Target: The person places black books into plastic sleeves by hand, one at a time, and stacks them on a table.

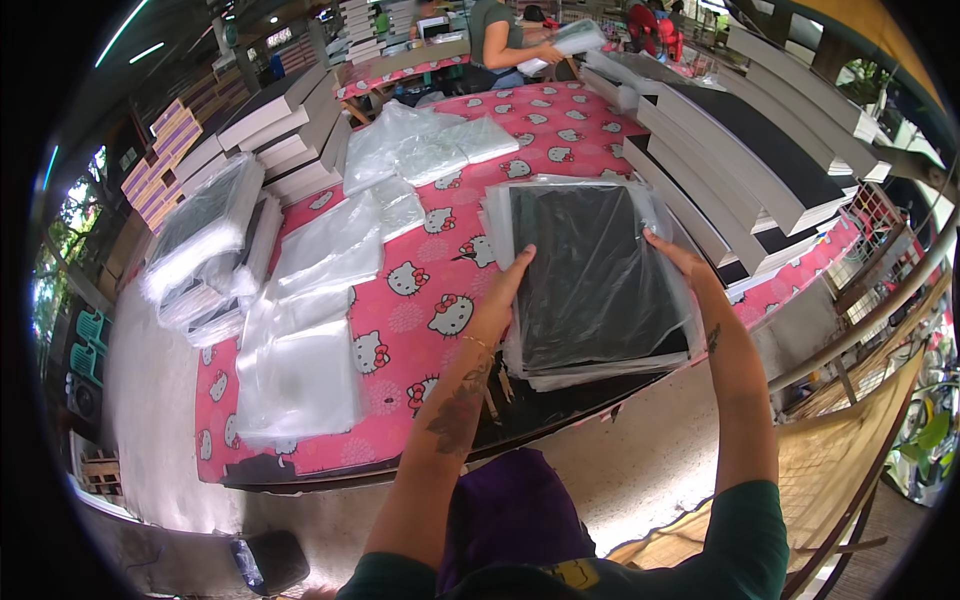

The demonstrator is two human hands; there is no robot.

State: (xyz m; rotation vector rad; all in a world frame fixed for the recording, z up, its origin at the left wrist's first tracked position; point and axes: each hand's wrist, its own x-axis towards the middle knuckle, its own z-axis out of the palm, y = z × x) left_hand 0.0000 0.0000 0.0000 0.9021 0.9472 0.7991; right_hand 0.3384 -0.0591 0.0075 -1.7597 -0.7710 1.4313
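In front of me lies a stack of flat black panels in clear plastic sleeves (pixel 585 275), near the table's front edge. My left hand (pixel 508 290) presses along its left side, the thumb up by the sleeve's edge. My right hand (pixel 677 252) holds the upper right side, with its thumb on top and the other fingers mostly hidden. The sleeve's loose, wrinkled film sticks out past the black panel. To the left, flat clear plastic bags (pixel 300 385) are spread in overlapping piles on the pink patterned table cover (pixel 415 330).
Tall stacks of thick black-topped white slabs (pixel 740 160) line the right side. More slabs (pixel 285 125) stand at the back left, beside a plastic-wrapped pile (pixel 215 240). Across the table another person (pixel 500 45) holds clear plastic. A black chair seat (pixel 270 562) is at lower left.
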